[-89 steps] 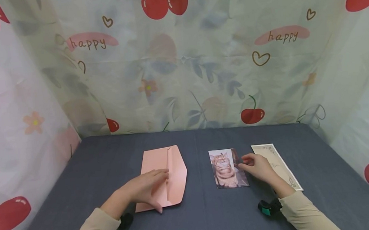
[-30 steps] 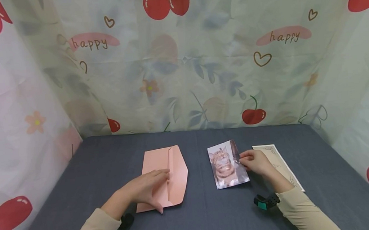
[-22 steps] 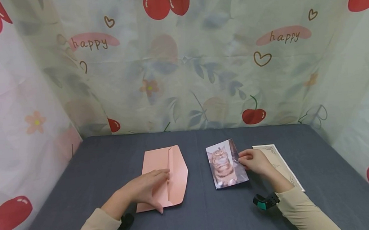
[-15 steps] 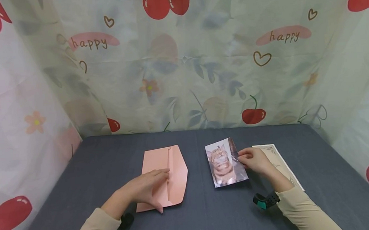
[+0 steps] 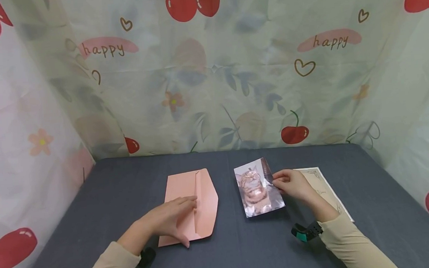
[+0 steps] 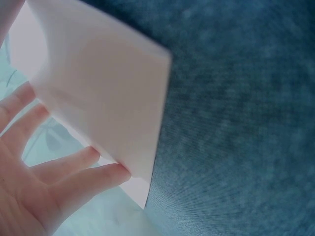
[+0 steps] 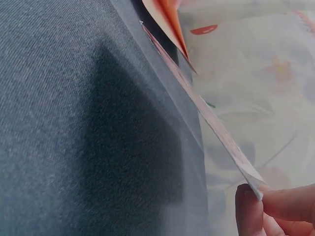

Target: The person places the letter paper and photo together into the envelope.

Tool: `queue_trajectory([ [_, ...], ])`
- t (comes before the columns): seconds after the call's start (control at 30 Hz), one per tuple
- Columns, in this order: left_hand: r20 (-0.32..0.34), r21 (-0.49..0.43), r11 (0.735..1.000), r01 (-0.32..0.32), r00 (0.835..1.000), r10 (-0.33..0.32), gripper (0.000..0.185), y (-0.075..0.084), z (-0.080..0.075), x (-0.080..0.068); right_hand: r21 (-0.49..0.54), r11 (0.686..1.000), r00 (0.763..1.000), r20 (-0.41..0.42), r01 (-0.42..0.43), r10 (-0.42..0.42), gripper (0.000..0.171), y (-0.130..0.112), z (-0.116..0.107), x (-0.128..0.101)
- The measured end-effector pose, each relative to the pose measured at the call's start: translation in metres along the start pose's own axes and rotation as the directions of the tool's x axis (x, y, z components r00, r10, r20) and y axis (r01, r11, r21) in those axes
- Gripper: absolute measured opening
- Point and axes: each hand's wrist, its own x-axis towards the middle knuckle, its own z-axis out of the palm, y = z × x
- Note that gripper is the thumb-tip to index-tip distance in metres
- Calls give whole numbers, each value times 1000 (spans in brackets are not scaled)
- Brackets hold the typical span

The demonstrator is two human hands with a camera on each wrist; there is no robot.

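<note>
Envelope pinned, photo lifted to its right

Your left hand [image 5: 168,219] rests flat on the envelope [image 5: 191,205], fingers straight. Right of the envelope, your right hand [image 5: 294,185] pinches the photo [image 5: 256,187] by its right edge, tilted up off the table [image 5: 128,187], long axis running away from you; the card [image 5: 326,188] lies further right.

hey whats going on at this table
A person sits at a dark table with paper items. The left hand rests flat on a pink envelope, whose flap is open. The right hand pinches the right edge of a cat photo and holds it tilted, clear of the table on the hand's side, as the right wrist view shows. A cream card with scrollwork lies beside the right hand, partly under the arm.
</note>
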Motion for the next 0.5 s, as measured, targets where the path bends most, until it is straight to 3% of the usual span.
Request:
queue_trajectory([
  [0.5,10,-18,1000,1,1000,-1,101,0,-1,0,50,996,997,26,70,-71,25,-14,7,-1],
])
